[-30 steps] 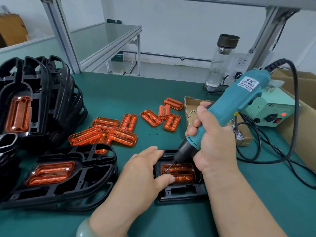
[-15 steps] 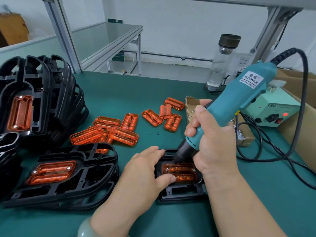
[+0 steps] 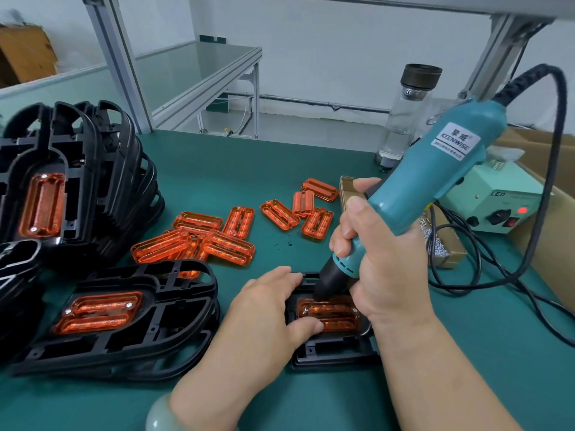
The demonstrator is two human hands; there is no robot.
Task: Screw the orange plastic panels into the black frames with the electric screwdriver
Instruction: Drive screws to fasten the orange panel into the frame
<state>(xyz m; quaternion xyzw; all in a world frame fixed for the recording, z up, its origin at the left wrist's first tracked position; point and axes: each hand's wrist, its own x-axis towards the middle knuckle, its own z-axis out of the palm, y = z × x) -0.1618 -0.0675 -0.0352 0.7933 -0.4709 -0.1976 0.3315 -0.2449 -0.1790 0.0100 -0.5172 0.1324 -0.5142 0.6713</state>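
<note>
Right hand (image 3: 382, 262): fingers and thumb clenched round the lower barrel of the electric screwdriver (image 3: 429, 188), with the tool tilted so its top leans away to the right. Bit: directly below the grip, tip set on a screw (image 3: 306, 310) at the left end of the orange panel (image 3: 334, 314). Panel: seated in the black frame (image 3: 333, 353), which lies flat on the green mat (image 3: 217, 175) just under the grip. Left hand (image 3: 264, 309): immediately left of the grip, grasping nothing, fingers extended flat over the frame's left part, thumb pressed to the panel's near edge; pale green bangle (image 3: 161, 412) at the wrist. Loose orange panels (image 3: 193, 241): one heap left of and beyond the grip, and a smaller group (image 3: 298, 209) just beyond it. Flat stack of fitted frames (image 3: 124, 343): well left of the grip, the top one carrying a panel with two screws. Standing row of frames (image 3: 77, 188): farthest left. Cardboard box (image 3: 346, 188) of screws: behind the grip, partly hidden by it. Power unit (image 3: 497, 206), red lamp lit: right of the grip and beyond. Black cable (image 3: 557, 150): arches from the tool's top. Glass bottle (image 3: 404, 119): beyond the grip, at the mat's far edge.
</note>
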